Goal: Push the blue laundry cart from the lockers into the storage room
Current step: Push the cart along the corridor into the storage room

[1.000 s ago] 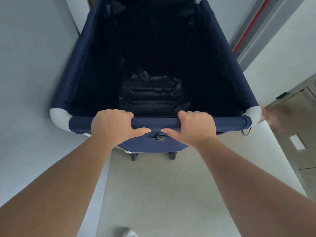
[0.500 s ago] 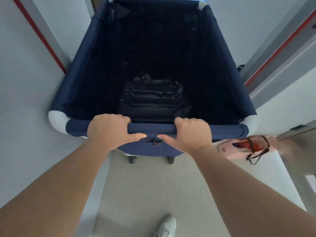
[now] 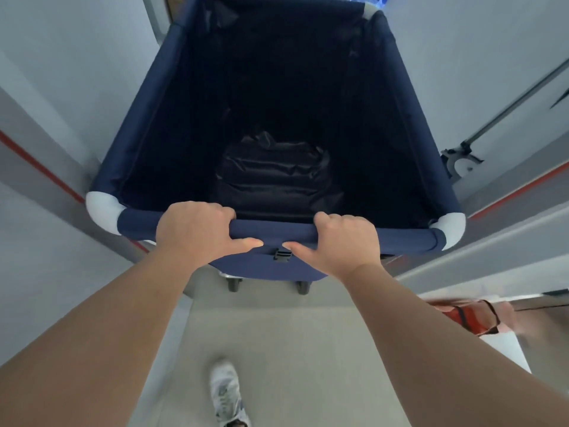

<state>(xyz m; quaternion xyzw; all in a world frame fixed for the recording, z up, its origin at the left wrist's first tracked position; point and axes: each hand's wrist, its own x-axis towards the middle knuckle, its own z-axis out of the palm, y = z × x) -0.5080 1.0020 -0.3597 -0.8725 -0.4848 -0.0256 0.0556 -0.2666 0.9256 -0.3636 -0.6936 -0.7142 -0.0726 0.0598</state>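
Two hands, left hand (image 3: 194,229) and right hand (image 3: 345,241), clench the near rail of the blue laundry cart (image 3: 147,134).

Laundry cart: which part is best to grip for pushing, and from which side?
Grip the padded near rim bar of the laundry cart from behind, fingers curled over the top and thumbs underneath. It is a round horizontal bar spanning the two white corner caps, facing the person. Both hands, left and right, hold it this way, either side of the buckle.

Left grip (image 3: 197,231), right grip (image 3: 345,241) clenched, arms outstretched.
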